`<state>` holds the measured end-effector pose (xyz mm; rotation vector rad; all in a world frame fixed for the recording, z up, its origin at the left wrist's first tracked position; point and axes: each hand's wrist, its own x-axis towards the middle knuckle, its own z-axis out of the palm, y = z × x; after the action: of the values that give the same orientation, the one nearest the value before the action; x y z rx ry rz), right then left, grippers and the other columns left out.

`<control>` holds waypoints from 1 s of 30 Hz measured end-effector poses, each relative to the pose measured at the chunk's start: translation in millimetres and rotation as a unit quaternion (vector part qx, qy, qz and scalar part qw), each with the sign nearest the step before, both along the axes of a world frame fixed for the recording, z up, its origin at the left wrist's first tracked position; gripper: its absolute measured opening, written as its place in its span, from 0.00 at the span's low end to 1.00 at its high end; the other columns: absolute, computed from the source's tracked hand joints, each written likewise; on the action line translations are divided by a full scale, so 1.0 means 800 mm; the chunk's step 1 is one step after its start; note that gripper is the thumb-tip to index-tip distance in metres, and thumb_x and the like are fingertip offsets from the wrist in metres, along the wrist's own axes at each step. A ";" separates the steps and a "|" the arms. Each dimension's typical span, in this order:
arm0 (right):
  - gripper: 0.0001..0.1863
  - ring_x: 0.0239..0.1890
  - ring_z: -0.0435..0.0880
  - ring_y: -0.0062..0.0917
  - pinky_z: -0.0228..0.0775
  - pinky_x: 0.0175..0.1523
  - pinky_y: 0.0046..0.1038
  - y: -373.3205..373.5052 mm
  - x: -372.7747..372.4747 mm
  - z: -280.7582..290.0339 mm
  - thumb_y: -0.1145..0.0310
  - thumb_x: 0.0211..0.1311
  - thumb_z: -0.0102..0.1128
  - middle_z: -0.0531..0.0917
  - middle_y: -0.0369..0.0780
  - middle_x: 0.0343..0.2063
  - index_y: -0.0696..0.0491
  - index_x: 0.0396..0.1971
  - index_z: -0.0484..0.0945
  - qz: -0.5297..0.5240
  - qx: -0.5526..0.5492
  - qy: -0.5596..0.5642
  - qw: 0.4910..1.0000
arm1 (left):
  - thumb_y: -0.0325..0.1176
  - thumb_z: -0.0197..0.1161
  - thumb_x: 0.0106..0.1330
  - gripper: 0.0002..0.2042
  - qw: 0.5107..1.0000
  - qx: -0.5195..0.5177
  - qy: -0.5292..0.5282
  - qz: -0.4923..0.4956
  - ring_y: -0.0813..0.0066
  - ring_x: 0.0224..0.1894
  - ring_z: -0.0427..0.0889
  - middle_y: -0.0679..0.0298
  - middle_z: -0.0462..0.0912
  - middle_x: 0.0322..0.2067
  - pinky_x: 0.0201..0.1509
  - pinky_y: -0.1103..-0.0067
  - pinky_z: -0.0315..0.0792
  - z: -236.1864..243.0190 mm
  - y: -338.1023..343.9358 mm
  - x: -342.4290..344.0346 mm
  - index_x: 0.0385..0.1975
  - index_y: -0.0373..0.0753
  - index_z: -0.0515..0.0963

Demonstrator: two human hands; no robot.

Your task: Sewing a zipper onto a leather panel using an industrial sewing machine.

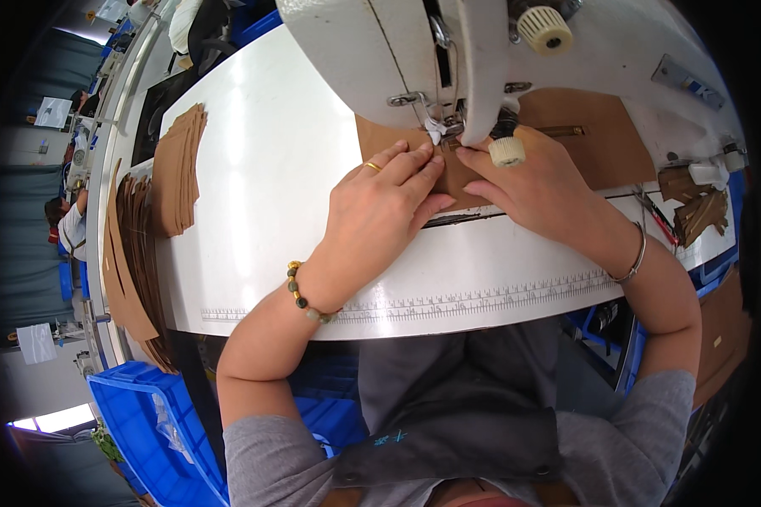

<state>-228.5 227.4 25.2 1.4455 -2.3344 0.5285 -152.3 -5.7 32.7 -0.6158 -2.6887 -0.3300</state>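
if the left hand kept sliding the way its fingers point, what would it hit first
Most likely the presser foot and needle area of the white sewing machine: the left hand lies flat on the tan brown leather-like piece, fingertips just short of it. Depth is unclear.

L hand [385, 207] lies flat, palm down, fingers straight & together, pointing up-right (ring on one finger, bead bracelet at wrist). R hand [537, 182] also palm down, fingertips meeting L's. Both forearms come in from below, elbows bent.
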 end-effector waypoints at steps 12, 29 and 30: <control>0.16 0.44 0.83 0.36 0.78 0.50 0.35 -0.002 -0.001 0.000 0.59 0.56 0.74 0.83 0.42 0.37 0.55 0.36 0.83 0.000 -0.008 0.001 1.000 | 0.42 0.75 0.62 0.20 1.000 0.002 0.001 -0.004 0.60 0.60 0.86 0.63 0.88 0.56 0.55 0.72 0.82 0.000 -0.001 -0.002 0.52 0.40 0.88; 0.13 0.43 0.82 0.32 0.78 0.49 0.32 -0.006 -0.006 -0.001 0.60 0.57 0.73 0.82 0.39 0.36 0.55 0.33 0.84 0.000 -0.015 0.008 1.000 | 0.42 0.75 0.63 0.17 1.000 0.003 0.007 0.002 0.58 0.57 0.87 0.63 0.89 0.54 0.55 0.71 0.83 0.000 -0.001 -0.008 0.47 0.39 0.89; 0.13 0.43 0.82 0.32 0.78 0.50 0.32 -0.006 -0.006 0.000 0.60 0.57 0.73 0.82 0.39 0.36 0.55 0.32 0.84 -0.005 -0.009 0.006 1.000 | 0.42 0.74 0.63 0.17 1.000 0.003 0.009 0.002 0.58 0.57 0.87 0.63 0.89 0.54 0.55 0.71 0.83 0.000 -0.001 -0.008 0.47 0.39 0.89</control>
<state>-233.3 222.6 25.1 1.4251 -2.3197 0.5345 -159.0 -6.4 32.5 -0.6099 -2.6695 -0.3299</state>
